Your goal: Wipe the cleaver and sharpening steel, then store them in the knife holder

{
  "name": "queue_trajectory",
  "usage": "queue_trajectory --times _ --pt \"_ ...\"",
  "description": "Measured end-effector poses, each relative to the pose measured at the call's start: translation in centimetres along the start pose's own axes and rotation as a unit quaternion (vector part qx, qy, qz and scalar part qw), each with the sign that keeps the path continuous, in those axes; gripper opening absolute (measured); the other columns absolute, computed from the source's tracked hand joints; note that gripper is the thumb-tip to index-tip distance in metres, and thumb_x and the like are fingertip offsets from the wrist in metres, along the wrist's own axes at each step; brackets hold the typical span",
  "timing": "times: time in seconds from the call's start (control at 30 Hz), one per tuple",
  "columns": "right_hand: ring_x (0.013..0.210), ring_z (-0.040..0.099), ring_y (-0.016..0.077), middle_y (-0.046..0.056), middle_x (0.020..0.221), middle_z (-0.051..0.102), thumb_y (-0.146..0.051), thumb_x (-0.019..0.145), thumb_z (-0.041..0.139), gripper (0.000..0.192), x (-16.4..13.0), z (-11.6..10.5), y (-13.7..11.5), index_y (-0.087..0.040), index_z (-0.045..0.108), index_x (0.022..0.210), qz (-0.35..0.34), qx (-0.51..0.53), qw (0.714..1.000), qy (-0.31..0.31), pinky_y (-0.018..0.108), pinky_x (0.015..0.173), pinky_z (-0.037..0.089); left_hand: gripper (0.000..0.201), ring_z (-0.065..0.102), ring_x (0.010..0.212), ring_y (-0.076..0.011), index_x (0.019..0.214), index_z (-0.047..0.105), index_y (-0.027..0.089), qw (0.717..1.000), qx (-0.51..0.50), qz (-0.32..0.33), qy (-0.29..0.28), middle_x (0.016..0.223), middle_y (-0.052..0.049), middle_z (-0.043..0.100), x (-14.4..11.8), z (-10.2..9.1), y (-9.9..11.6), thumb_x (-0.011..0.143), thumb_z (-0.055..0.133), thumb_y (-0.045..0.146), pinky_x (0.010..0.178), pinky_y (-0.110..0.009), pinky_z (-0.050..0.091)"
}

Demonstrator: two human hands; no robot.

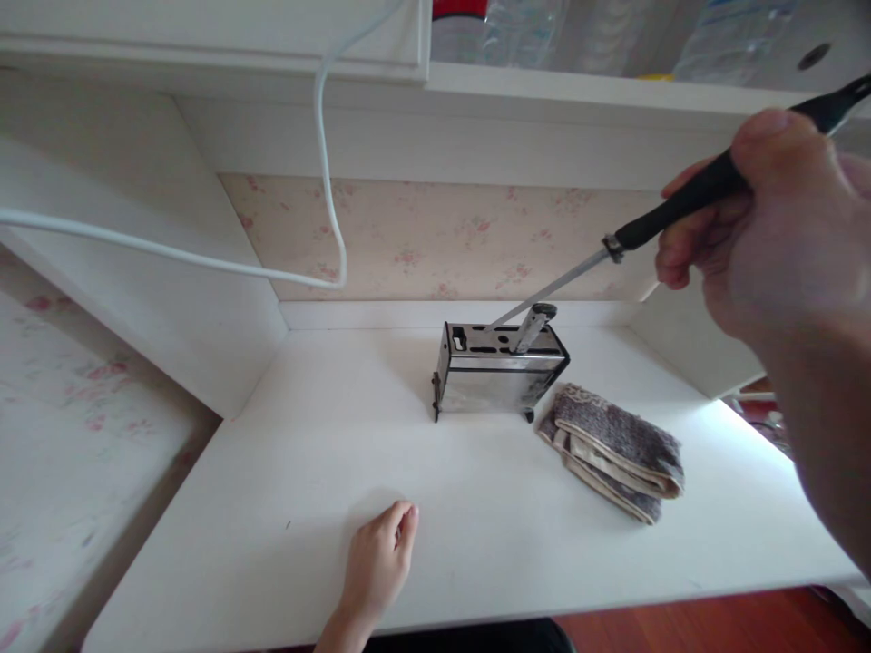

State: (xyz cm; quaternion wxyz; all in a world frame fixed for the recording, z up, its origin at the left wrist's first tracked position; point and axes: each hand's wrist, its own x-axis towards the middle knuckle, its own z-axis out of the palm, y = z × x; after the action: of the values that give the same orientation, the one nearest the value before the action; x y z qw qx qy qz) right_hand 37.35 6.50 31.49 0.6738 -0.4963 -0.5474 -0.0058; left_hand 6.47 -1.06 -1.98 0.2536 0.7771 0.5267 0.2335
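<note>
My right hand (768, 218) is closed around the black handle of a honing steel (632, 229), raised at the right. Its thin metal rod slants down to the left, and its lower end meets the top of a metal knife block (486, 390). How deep the rod sits in the block cannot be made out. Another grey handle with a dark round end (535, 325) sticks up from the block's slotted top. My left hand (381, 553) rests on the white tabletop near the front edge, fingers curled with nothing visible in them.
A folded grey-brown towel (616, 449) lies right of the block. A white cable (327, 154) hangs from above and loops to the left. Overhead, a shelf (578, 86) holds clear plastic items. White side panels and a flowered wall (435, 240) enclose the tabletop (272, 472).
</note>
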Motion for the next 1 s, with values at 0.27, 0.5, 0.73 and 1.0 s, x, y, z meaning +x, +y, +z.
queue_trajectory --times 0.27,0.5,0.73,1.0 --pt "0.031 0.047 0.0095 0.001 0.043 0.052 -0.042 0.088 0.053 0.037 3.4 1.7 1.4 -0.01 0.061 0.072 0.148 -0.025 0.988 -0.035 0.022 0.035 0.031 0.033 0.056 0.051 -0.0123 0.079 0.057 0.022 1.0 0.019 -0.004 -0.011 0.058 0.002 0.059 -0.2 0.0 0.1 0.098 0.034 0.036 0.053 -0.023 0.035" --pt "0.031 0.046 0.0057 -0.003 0.042 0.05 -0.048 0.088 0.052 0.046 4.9 1.6 2.5 -0.004 0.062 0.077 0.125 -0.078 0.987 -0.06 0.02 0.038 0.029 0.032 0.056 0.05 -0.0119 0.079 0.058 0.022 1.0 0.023 -0.006 0.004 0.057 0.002 0.058 -0.3 0.1 0.1 0.097 0.035 0.036 0.053 -0.021 0.035" --pt "0.031 0.045 0.0029 -0.004 0.045 0.053 -0.044 0.09 0.05 0.043 4.7 1.1 2.7 -0.004 0.059 0.076 0.126 -0.067 0.987 -0.072 0.019 0.037 0.026 0.035 0.056 0.051 -0.0117 0.077 0.058 0.021 0.999 0.043 0.005 -0.005 0.057 0.001 0.06 0.1 0.0 0.4 0.098 0.033 0.035 0.051 -0.022 0.034" --pt "0.034 0.047 0.0011 0.004 0.059 0.063 -0.048 0.088 0.05 0.052 5.5 1.8 2.1 0.002 0.063 0.086 0.158 -0.088 0.982 -0.064 0.019 0.039 0.025 0.034 0.057 0.052 -0.0124 0.077 0.058 0.022 0.999 0.046 0.008 -0.003 0.058 0.0 0.061 0.0 0.1 0.3 0.098 0.034 0.034 0.051 -0.022 0.034"
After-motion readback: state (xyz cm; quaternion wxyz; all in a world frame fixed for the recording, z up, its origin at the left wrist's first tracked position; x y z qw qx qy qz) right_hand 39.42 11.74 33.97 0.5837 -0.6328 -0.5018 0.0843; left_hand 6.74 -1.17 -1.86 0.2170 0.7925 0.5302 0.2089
